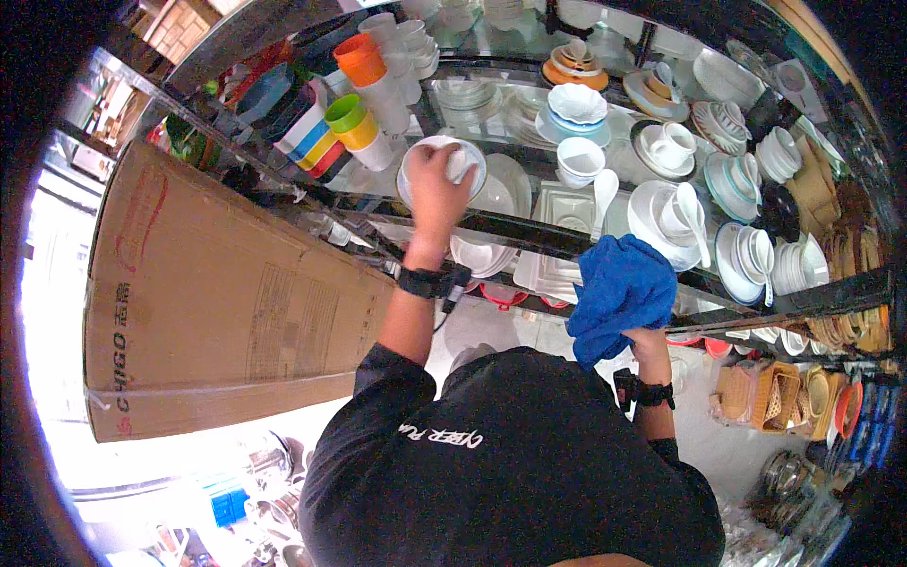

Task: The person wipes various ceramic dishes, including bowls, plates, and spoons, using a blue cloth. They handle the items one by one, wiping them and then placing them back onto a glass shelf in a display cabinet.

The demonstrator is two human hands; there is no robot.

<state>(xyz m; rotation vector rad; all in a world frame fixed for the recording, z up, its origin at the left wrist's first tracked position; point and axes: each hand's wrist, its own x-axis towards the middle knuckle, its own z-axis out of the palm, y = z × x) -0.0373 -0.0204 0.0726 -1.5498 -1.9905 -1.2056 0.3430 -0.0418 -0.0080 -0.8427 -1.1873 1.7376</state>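
Note:
My left hand (441,186) reaches over the glass shelf, its fingers curled around a small white bowl (462,161). The small bowl sits within a round white plate (476,150), and my fingers hide part of both. A crumpled blue cloth (623,290) is in my right hand (648,343), bunched in front of the shelf's edge. Most of the right fingers are hidden by the cloth. Just beyond it, a white bowl with a spoon (682,212) rests on a plate. A white spoon (604,195) stands near stacked white bowls (580,160).
Stacked coloured cups (347,117) stand left of the plate. More bowl-and-plate sets (742,256) line the shelf on the right. A large cardboard box (220,305) leans at my left. Woven baskets (776,393) sit low on the right. The black shelf rail (524,230) runs before me.

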